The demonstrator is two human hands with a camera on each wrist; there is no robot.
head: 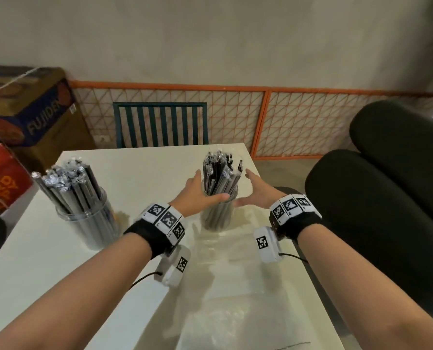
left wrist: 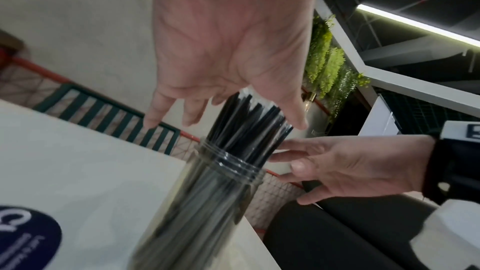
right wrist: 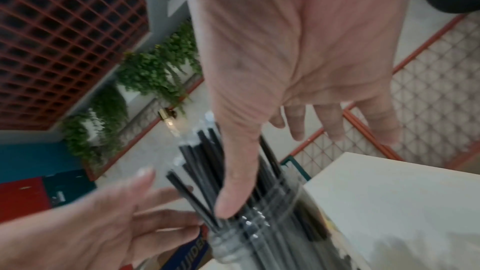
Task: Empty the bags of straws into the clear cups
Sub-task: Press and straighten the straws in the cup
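Two clear cups stand on the white table (head: pixel 139 168). The left cup (head: pixel 89 223) is packed with wrapped black straws (head: pixel 69 183). The right cup (head: pixel 219 215) also holds a bundle of straws (head: pixel 220 170). My left hand (head: pixel 197 195) and right hand (head: pixel 257 192) flank that bundle with straight, spread fingers and grip nothing. In the left wrist view, the left hand (left wrist: pixel 233 52) hovers by the straws (left wrist: pixel 249 124) above the cup (left wrist: pixel 207 202). In the right wrist view, the right hand (right wrist: pixel 298 52) lays its thumb against the straws (right wrist: pixel 200 171) at the cup (right wrist: pixel 265 239) rim. Empty clear bags (head: pixel 233 269) lie flat near me.
Cardboard boxes (head: pixel 31 114) and a red box (head: pixel 1 178) are stacked off the table's left side. A green slatted chair (head: pixel 159 125) stands behind the far edge, before an orange mesh fence (head: pixel 311 122). Black cushions (head: pixel 376 210) lie close along the right edge.
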